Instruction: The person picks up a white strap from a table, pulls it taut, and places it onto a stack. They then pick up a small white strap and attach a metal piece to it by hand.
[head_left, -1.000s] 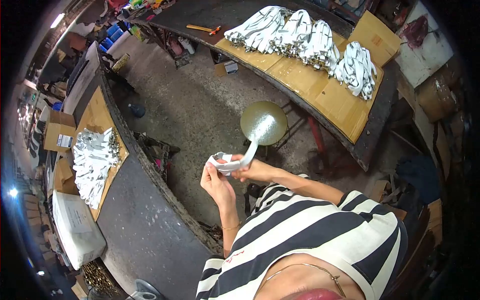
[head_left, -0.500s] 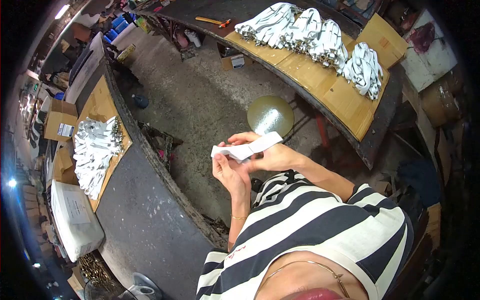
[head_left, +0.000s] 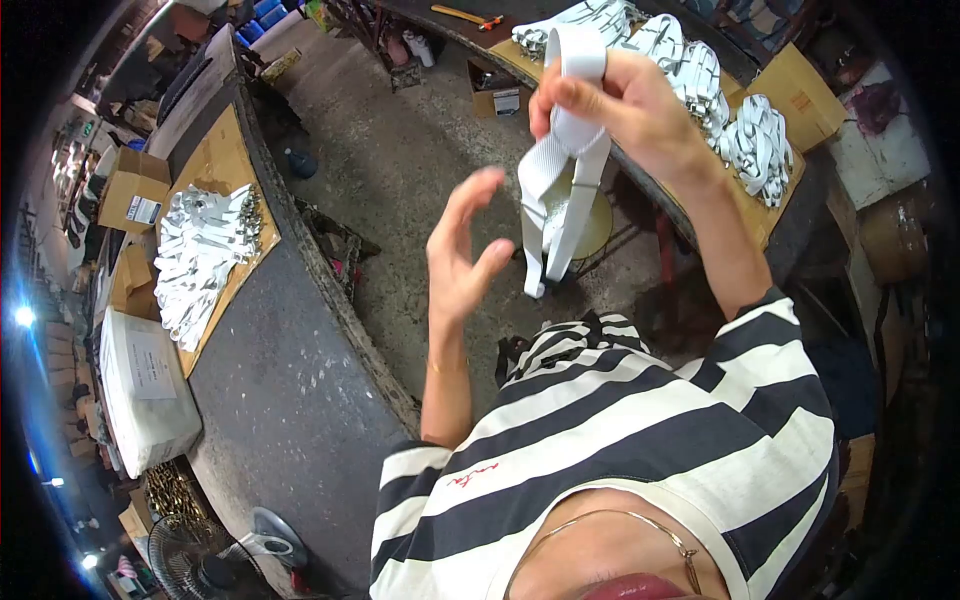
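A white webbing strap (head_left: 578, 135) hangs in a long loop from my right hand (head_left: 640, 115), whose fingers are closed round its upper part. The lower end of the strap dangles over the floor, with a narrow band or slider partway down one side. My left hand (head_left: 462, 250) is just left of the strap, apart from it, thumb and fingers spread and holding nothing. Piles of similar white straps (head_left: 690, 80) lie on cardboard on the far right bench. Another heap of white straps (head_left: 205, 255), with metal-looking ends, lies on the left bench.
The dark left bench (head_left: 285, 370) curves along my left side. On it stand a white wrapped package (head_left: 145, 390) and cardboard boxes (head_left: 135, 190). A hammer (head_left: 465, 16) lies on the far bench. A round stool (head_left: 590, 225) is below the strap; a fan (head_left: 205, 560) is bottom left.
My right hand has risen up and to the right with the strap, which now hangs down in a loop. My left hand has let go of it and opened.
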